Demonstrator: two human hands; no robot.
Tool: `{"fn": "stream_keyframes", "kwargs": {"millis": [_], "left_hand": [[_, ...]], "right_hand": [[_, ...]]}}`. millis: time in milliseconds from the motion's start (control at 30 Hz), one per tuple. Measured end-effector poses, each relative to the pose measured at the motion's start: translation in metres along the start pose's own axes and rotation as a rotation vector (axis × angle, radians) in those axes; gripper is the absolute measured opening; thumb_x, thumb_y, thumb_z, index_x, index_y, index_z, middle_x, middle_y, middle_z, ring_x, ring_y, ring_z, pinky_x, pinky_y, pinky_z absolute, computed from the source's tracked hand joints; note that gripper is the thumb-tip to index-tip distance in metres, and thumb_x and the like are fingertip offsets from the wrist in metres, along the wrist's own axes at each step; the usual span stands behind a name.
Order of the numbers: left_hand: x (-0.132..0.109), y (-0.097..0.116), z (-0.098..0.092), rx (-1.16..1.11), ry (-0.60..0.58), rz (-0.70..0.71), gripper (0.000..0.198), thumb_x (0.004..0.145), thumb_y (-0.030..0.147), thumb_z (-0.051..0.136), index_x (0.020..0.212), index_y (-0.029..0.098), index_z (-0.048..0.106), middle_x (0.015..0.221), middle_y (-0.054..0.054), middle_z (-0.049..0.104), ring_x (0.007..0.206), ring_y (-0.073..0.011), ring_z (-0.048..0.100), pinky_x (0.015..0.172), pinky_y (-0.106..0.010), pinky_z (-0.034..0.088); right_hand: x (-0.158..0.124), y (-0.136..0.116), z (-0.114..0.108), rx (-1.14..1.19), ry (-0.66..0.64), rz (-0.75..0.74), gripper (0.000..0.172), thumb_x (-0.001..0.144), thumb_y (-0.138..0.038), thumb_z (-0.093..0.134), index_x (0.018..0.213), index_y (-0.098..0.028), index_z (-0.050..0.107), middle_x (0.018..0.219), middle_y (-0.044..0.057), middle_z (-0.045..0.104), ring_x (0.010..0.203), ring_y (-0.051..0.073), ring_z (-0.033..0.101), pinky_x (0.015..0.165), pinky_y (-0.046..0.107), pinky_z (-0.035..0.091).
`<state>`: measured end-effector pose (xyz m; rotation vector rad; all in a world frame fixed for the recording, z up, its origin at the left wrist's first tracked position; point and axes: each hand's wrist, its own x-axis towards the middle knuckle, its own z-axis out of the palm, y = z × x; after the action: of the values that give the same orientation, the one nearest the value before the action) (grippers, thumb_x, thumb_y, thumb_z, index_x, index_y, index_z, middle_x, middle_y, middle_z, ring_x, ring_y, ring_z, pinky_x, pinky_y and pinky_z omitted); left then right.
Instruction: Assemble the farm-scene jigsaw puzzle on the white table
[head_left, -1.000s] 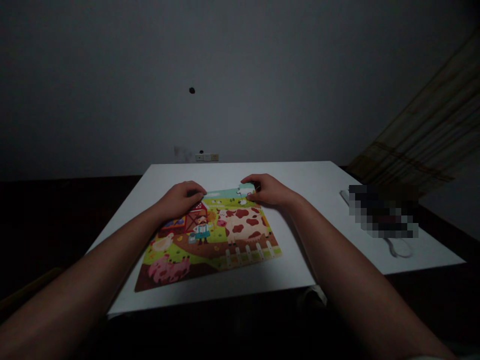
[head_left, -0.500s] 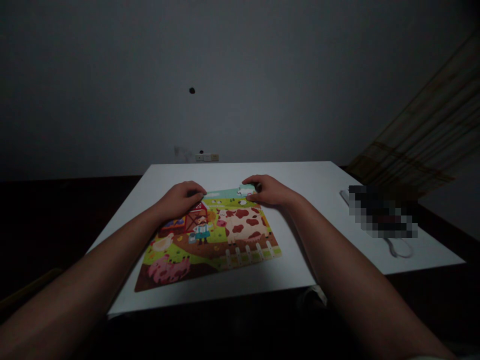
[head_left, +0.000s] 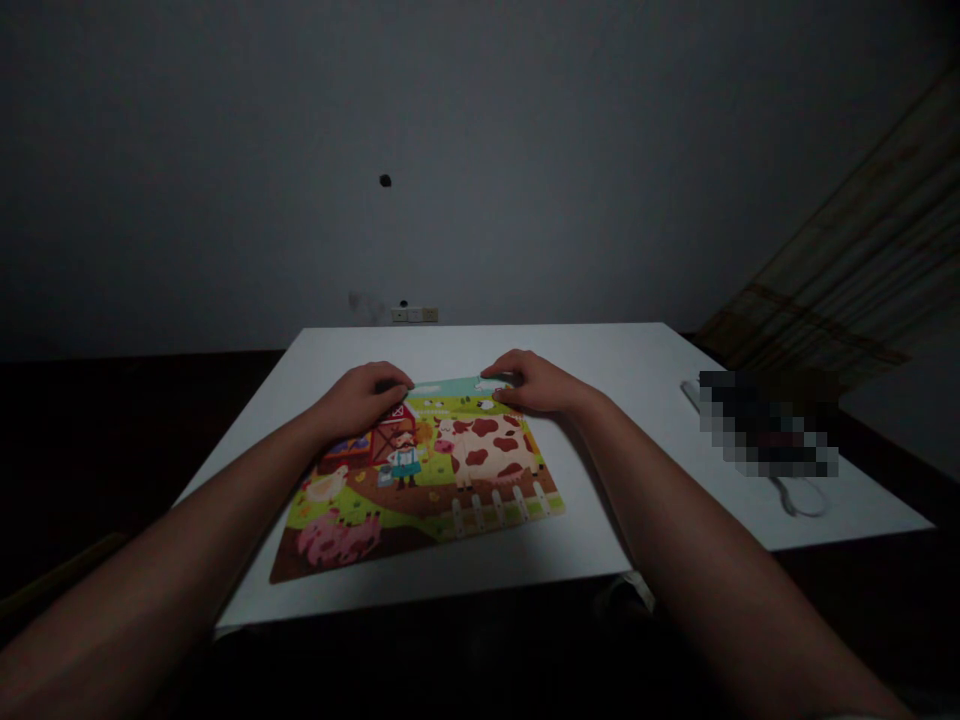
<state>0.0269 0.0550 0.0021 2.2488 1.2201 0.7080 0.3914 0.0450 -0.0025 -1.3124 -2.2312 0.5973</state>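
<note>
A flat farm-picture puzzle (head_left: 420,490) lies tilted on the white table, printed with a cow, a farmer, a barn, a pig and a hen. At its upper left edge my left hand (head_left: 364,397) is closed, thumb and fingertips on the border. My right hand (head_left: 541,382) curls over the upper right corner. Its forefinger and thumb grip a pale blue corner piece (head_left: 489,385), which sits level with the picture around it. My left hand hides part of the barn, and my right fingers cover some of the corner.
The white table (head_left: 600,350) reaches toward a grey wall with sockets (head_left: 415,314). On the table's right lies a blurred-out dark object (head_left: 765,425) with a strap (head_left: 799,497). A patterned curtain (head_left: 847,250) hangs slantwise at the right.
The corner piece under my right fingers has gone from slightly raised and offset to level with the puzzle. My right forefinger has moved slightly left along the top edge; my left hand stays put.
</note>
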Motion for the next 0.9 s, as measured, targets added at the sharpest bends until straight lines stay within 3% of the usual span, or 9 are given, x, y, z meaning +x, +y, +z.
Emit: {"fn": "stream_keyframes", "kwargs": {"millis": [300,900], "left_hand": [[-0.0001,0.0011,-0.0009,-0.002,-0.004,0.011,0.033,0.091,0.051,0.065,0.103,0.025,0.083,0.112,-0.009,0.082,0.109,-0.0301,0.074,0.110,-0.050,0.056],[-0.0009,0.0036,-0.0014,0.021,-0.005,-0.005,0.036,0.091,0.052,0.063,0.104,0.025,0.083,0.114,-0.008,0.081,0.110,-0.0301,0.074,0.111,-0.050,0.056]], "right_hand": [[0.0007,-0.0023,-0.0006,-0.023,-0.022,-0.023,0.030,0.089,-0.026,0.084,0.118,-0.030,0.089,0.133,0.010,0.074,0.124,0.031,0.070,0.119,0.052,0.053],[0.0035,0.0033,0.0019,-0.075,-0.030,-0.046,0.032,0.091,-0.029,0.083,0.123,-0.026,0.088,0.133,0.012,0.074,0.127,0.031,0.068,0.119,0.049,0.051]]}}
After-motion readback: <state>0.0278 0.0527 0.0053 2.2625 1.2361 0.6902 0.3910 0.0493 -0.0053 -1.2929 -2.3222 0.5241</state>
